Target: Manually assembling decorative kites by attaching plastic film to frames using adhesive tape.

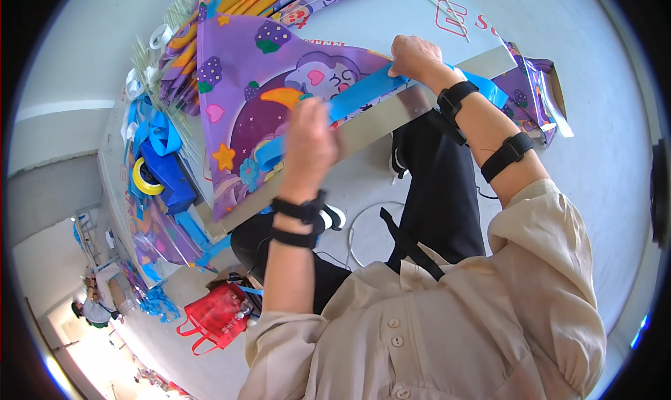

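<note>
Head view: hands (309,145) (417,56) at flat, smooth blue strip (360,95).

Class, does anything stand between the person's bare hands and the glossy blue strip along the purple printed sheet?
Nothing visible stands between them. The bare right hand is at the glossy blue strip; the bare left hand, blurred, overlaps it in view, its contact unclear.

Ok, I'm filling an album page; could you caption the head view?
Right hand on a blue strip near the edge of a purple printed sheet, left hand blurred.
</note>
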Demonstrator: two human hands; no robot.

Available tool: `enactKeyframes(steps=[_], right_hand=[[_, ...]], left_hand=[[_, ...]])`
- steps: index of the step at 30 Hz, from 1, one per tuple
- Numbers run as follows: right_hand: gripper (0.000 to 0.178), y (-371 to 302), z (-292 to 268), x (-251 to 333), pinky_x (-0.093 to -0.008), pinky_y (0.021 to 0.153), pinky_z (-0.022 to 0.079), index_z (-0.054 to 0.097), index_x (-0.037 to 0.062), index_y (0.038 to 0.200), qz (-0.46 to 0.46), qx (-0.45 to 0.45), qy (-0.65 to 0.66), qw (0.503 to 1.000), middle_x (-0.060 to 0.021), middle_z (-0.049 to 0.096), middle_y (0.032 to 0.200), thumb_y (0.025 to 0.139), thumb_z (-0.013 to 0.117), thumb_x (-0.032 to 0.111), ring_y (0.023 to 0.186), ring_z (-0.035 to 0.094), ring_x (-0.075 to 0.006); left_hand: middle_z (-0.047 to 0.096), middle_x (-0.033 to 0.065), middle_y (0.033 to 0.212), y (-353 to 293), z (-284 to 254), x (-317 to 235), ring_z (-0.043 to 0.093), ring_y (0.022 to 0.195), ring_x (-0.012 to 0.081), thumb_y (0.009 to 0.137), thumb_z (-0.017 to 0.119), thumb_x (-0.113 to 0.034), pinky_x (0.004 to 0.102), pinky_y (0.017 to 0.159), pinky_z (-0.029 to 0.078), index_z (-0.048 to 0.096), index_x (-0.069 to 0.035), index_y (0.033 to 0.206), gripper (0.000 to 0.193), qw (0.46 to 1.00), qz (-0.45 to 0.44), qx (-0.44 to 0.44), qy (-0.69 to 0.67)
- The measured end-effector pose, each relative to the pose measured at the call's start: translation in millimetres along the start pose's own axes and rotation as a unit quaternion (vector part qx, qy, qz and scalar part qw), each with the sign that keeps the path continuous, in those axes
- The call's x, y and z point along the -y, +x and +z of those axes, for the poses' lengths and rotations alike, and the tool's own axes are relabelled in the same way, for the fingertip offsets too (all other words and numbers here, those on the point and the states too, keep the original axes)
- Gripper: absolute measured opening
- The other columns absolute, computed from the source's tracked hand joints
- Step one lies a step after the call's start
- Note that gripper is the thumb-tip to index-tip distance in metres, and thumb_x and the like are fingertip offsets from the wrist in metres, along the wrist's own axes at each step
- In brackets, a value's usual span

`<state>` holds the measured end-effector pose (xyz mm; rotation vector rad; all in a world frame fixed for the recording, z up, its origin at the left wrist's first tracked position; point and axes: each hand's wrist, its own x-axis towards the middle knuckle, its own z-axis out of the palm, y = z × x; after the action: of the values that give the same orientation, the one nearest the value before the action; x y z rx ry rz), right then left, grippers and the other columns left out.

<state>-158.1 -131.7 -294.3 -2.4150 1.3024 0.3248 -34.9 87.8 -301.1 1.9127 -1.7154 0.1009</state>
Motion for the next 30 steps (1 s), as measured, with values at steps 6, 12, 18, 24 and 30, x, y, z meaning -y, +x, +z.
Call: enactKeyframes(steps=[6, 12, 18, 24, 30], right_hand=[[0.036, 1, -1, 4, -0.0392, 0.077, 0.051, 0.068, 0.0098, 0.101, 0.003, -0.004, 0.0, 1.0, -0.0127, 0.068, 0.099, 0.069, 0.077, 0.024, 0.096, 0.065, -0.0321], [0.035, 20, -20, -31, -0.0364, 0.069, 0.051, 0.069, 0.0045, 0.093, -0.047, 0.046, -0.038, 0.997, -0.0138, 0.067, 0.086, 0.065, 0.077, 0.025, 0.082, 0.065, -0.0294], [0.039, -3, -48, 12, -0.0354, 0.068, 0.052, 0.066, 0.0017, 0.105, -0.365, 0.137, 0.126, 0.912, -0.0151, 0.066, 0.091, 0.072, 0.072, 0.022, 0.069, 0.063, -0.0233], [0.041, -19, -98, 40, -0.0245, 0.069, 0.053, 0.058, 0.0026, 0.12, -0.417, 0.195, 0.526, 0.715, -0.0124, 0.068, 0.096, 0.089, 0.06, 0.03, 0.069, 0.065, -0.0174], [0.045, 48, -11, -45, -0.0339, 0.066, 0.05, 0.069, 0.0116, 0.103, -0.364, -0.032, 0.052, 0.929, -0.0098, 0.064, 0.087, 0.066, 0.059, -0.012, 0.079, 0.061, -0.0182]], left_hand=[[0.051, 0.0153, 0.109, 46, 85, -56, 0.047, 0.105, 0.0329, 0.069, 0.055, 0.001, 0.0413, 0.085, 0.041, 0.053, 0.006, 0.108, 0.039, 0.996, -0.055, 0.069, -0.01], [0.048, 0.0115, 0.11, 39, 94, -60, 0.047, 0.102, 0.0311, 0.077, 0.065, -0.012, 0.0415, 0.083, 0.04, 0.053, -0.001, 0.118, 0.043, 0.997, -0.042, 0.064, -0.021], [0.05, 0.0134, 0.114, 28, 99, -49, 0.048, 0.106, 0.033, 0.079, 0.066, -0.019, 0.043, 0.087, 0.041, 0.054, -0.004, 0.121, 0.046, 0.995, -0.05, 0.091, -0.001], [0.059, 0.0218, 0.103, 30, 99, -60, 0.057, 0.097, 0.0371, 0.086, 0.059, -0.026, 0.0451, 0.086, 0.044, 0.053, -0.004, 0.12, 0.041, 0.997, -0.049, 0.044, 0.034], [0.061, 0.0216, 0.101, 27, 105, -60, 0.058, 0.098, 0.0347, 0.088, 0.057, -0.028, 0.0429, 0.084, 0.047, 0.047, -0.002, 0.125, 0.046, 0.996, -0.033, 0.048, 0.068]])
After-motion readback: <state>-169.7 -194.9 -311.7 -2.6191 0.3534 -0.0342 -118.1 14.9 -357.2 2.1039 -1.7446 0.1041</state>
